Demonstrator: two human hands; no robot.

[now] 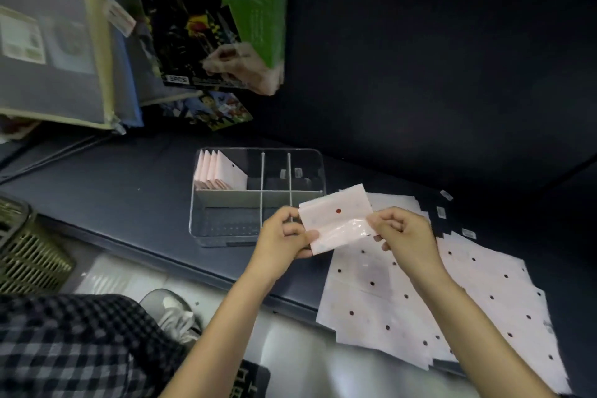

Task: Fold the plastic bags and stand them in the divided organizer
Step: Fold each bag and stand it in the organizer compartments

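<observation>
You are working at a dark shelf (135, 191) holding a clear divided organizer (226, 236), with folded pink bags (219, 173) standing in its rear left compartment. Your left hand (284, 236) and right hand (403, 233) are pinching a folded pink plastic bag (336, 220) above the flat stack of bags (452, 300).

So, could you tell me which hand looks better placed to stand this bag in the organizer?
Probably the left hand: it pinches the bag nearest the organizer, directly before it.
</observation>
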